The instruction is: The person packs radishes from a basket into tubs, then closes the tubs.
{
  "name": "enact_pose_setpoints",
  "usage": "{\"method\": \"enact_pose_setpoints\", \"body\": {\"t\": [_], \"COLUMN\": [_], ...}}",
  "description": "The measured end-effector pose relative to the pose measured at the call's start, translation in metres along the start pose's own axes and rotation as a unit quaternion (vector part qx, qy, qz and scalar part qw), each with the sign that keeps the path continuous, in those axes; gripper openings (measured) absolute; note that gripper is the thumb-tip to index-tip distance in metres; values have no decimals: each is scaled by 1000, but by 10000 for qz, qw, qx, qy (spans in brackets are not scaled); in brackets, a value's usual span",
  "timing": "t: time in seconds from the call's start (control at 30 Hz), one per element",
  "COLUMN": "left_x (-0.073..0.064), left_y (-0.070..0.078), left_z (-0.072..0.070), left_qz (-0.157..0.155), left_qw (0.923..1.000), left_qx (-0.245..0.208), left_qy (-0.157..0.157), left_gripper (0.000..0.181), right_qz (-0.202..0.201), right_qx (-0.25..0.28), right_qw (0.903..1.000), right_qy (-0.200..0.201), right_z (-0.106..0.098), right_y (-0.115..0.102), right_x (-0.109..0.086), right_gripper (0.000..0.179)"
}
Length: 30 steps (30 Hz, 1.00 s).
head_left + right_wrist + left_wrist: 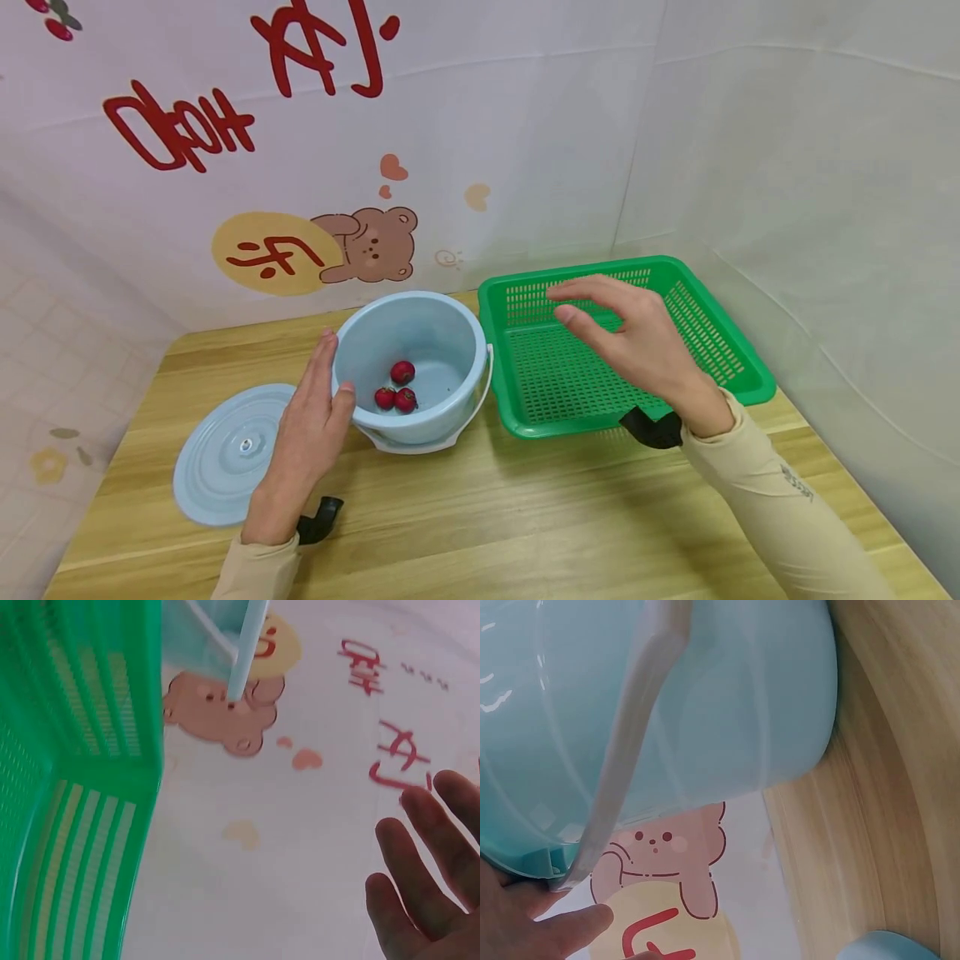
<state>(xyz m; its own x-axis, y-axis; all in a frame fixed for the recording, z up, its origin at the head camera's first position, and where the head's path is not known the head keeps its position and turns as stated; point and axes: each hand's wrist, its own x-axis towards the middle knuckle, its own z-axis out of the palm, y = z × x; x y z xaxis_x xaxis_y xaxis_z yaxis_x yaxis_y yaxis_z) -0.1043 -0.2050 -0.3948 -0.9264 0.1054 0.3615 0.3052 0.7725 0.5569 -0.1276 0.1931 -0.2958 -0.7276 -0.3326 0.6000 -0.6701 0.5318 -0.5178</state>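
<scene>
A light blue bucket (pixel 408 433) stands on the table with three small round red fruits (pixel 402 372) at its bottom. My left hand (pixel 311 425) is at the bucket's left side, fingers extended along the rim. In the left wrist view, fingers (pixel 577 930) lie by the joint where the white handle (pixel 622 757) meets the rim. My right hand (pixel 637 333) hovers over the green basket (pixel 517 421), fingers spread and loosely bent, holding nothing. The right wrist view shows those spread fingers (pixel 420 862) apart from the basket wall (pixel 142 825).
A round light blue lid (pixel 217 454) lies on the table left of the bucket, partly behind my left forearm. The wooden table (pixel 480 533) ends at a white printed backdrop (pixel 525 150) behind the bucket and basket. The basket stands right beside the bucket.
</scene>
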Motion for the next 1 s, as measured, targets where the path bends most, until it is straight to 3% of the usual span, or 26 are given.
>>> {"method": "enact_pose_setpoints", "body": {"t": [0.37,1.0], "left_x": [1,1], "left_y": [1,0], "left_z": [-1,-1], "left_qz": [-18,52], "left_qw": [10000,10000], "left_qx": [-12,30], "left_qy": [-24,-23], "left_gripper": [65,65], "right_qz": [825,1934], "right_qx": [-412,-560], "right_qw": [9955,9752], "right_qy": [-215,-915], "right_z": [-39,-60], "right_y": [46,119], "right_x": [5,8], "right_gripper": [24,41]}}
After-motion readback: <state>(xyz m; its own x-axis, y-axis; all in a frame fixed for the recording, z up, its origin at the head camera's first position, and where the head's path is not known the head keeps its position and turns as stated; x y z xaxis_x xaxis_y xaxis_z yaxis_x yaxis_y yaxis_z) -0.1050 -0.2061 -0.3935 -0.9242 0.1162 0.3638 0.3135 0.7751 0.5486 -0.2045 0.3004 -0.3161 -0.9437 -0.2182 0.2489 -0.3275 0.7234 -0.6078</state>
